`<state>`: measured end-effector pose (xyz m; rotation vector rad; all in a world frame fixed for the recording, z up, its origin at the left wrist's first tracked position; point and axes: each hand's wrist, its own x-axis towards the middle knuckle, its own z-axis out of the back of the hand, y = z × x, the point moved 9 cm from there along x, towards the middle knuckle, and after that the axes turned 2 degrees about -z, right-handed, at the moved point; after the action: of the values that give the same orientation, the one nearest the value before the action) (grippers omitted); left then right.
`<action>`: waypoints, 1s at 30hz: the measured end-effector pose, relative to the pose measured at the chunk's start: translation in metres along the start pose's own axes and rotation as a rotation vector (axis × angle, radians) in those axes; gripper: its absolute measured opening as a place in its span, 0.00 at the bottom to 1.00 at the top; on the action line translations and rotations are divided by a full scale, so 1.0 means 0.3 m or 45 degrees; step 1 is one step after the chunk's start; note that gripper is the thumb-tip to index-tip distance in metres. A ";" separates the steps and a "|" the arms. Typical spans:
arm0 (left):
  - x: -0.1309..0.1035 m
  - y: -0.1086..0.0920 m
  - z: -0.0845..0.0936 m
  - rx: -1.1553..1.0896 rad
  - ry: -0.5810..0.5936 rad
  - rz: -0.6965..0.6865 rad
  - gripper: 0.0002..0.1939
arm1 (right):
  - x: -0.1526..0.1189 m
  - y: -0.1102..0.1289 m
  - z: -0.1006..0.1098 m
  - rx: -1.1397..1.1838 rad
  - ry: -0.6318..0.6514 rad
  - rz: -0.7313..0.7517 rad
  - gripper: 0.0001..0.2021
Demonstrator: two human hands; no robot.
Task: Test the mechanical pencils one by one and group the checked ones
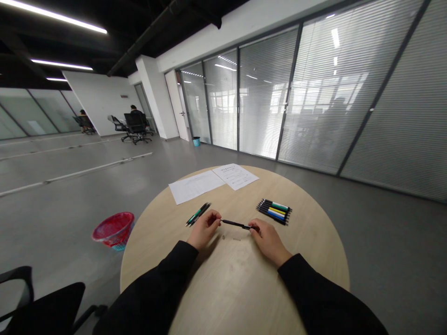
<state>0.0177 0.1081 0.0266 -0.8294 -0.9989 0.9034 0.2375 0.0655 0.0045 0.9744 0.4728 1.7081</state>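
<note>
A slim black pen (234, 224) is held almost level above the table between my two hands. My right hand (268, 239) pinches its clip end. At the pointed end, the fingertips of my left hand (206, 229) are closed; whether a small loose part is also between them is too small to tell. Below the pen lie a tiny greyish piece (224, 237) and a thin, short piece like a spring (237, 239). Beyond my left hand rest a few pens (198, 214), one of them green. A row of several black pens (275, 211) with green, yellow, white and blue parts lies past my right hand.
Two printed paper sheets (197, 185) lie at the far side of the round wooden table (230, 298). A red-lined basket (114, 228) stands on the floor to the left, with a black chair (45, 302) nearer. People sit far back near office chairs (136, 124).
</note>
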 end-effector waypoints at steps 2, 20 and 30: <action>0.001 -0.002 0.003 0.001 -0.010 -0.005 0.05 | -0.002 0.015 -0.004 -0.051 0.019 0.041 0.10; -0.013 0.041 -0.018 -0.721 -0.193 0.249 0.17 | -0.018 0.079 -0.023 -0.166 0.111 0.116 0.08; -0.021 0.037 -0.016 -0.727 -0.214 0.285 0.18 | -0.018 0.085 -0.017 -0.148 0.102 0.121 0.09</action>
<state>0.0178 0.1060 0.0131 -1.3833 -1.3598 0.8967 0.2189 0.0522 0.0178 0.8590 0.3798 1.8447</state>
